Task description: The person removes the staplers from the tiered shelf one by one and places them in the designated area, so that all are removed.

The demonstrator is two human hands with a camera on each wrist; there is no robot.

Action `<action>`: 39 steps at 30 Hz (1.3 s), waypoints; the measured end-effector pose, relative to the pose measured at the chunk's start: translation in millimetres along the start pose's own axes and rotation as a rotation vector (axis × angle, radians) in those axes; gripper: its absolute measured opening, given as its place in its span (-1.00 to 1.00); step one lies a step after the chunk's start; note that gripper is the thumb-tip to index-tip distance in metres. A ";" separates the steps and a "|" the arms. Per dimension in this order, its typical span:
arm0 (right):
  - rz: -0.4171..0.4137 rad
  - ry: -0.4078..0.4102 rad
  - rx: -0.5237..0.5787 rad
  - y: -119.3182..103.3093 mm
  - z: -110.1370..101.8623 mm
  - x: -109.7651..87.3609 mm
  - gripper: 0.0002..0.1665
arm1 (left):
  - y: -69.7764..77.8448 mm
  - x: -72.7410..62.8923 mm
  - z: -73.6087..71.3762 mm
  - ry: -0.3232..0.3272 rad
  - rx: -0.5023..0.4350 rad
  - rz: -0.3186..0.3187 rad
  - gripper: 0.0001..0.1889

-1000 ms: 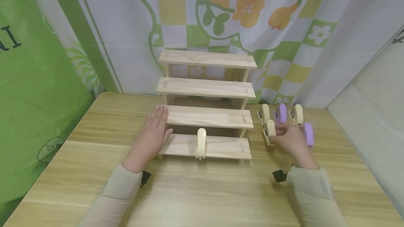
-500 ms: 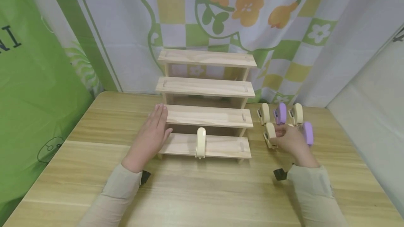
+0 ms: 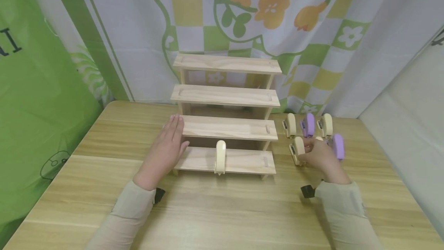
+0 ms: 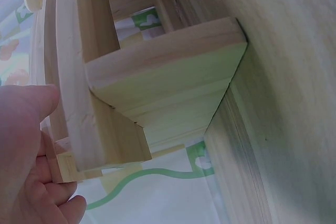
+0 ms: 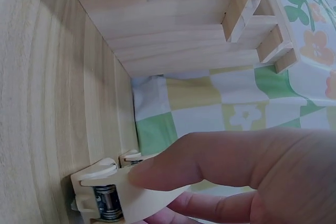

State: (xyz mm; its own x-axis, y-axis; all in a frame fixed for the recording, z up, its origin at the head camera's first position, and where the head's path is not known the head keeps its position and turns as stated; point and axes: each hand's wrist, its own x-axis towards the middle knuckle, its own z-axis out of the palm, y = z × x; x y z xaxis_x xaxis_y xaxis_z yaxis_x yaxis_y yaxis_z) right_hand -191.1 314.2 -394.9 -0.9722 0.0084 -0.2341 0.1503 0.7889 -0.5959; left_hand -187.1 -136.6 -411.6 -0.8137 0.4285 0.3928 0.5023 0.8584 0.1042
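My right hand (image 3: 320,156) pinches a cream mini stapler (image 3: 298,151) between thumb and fingers, low over the table to the right of the stepped wooden stand (image 3: 229,127). In the right wrist view the thumb presses on the pale body of this stapler (image 5: 142,195), and its metal inner part faces the table. My left hand (image 3: 166,144) rests against the left end of the stand's lower steps, fingers extended in the head view. The left wrist view has the thumb beside a step's edge. A cream stapler (image 3: 221,157) stands upright mid-way along the lowest step.
Behind the right hand stand a cream stapler (image 3: 289,125), a purple stapler (image 3: 308,125) and another cream one in a row. A second purple stapler (image 3: 338,147) sits to its right; a further cream piece is mostly hidden. A patterned curtain (image 3: 190,10) hangs behind the table.
The right hand's stapler has shifted slightly toward the near edge of the table, away from the row behind it. The left hand and the stand have stayed in place.
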 end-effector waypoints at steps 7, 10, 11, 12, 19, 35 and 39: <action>-0.002 -0.006 0.019 3.5 1.1 1.1 -0.17 | -0.2 -0.4 0.6 0.016 0.005 0.010 -0.24; -0.004 -0.009 0.024 4.4 1.7 1.0 -0.16 | -0.3 -0.4 0.5 0.017 0.004 0.010 -0.24; -0.005 -0.009 0.024 4.6 1.6 0.9 -0.16 | -0.3 -0.3 0.5 0.015 0.005 0.010 -0.24; -0.007 -0.009 0.020 4.8 1.5 1.0 -0.17 | -0.2 -0.2 0.3 0.013 0.004 0.009 -0.24; 0.001 -0.022 0.027 5.1 0.7 0.9 -0.14 | 0.3 -0.3 -0.7 0.009 0.005 0.008 -0.25; -0.074 0.158 0.002 -19.3 -3.4 -15.8 -0.30 | -1.0 0.6 1.0 0.010 0.010 0.012 -0.23; -0.139 0.234 0.044 -36.8 1.7 -25.9 -0.37 | -0.6 0.1 0.9 0.006 0.005 0.008 -0.23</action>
State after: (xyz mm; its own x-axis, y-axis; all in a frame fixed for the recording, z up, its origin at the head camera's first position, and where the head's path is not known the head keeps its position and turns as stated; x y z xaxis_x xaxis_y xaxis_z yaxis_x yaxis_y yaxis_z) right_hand -171.2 283.9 -368.2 -0.9983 0.0475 0.0326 0.0154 0.7652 -0.6436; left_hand -187.7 -136.8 -412.5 -0.8080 0.4334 0.3991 0.5070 0.8566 0.0963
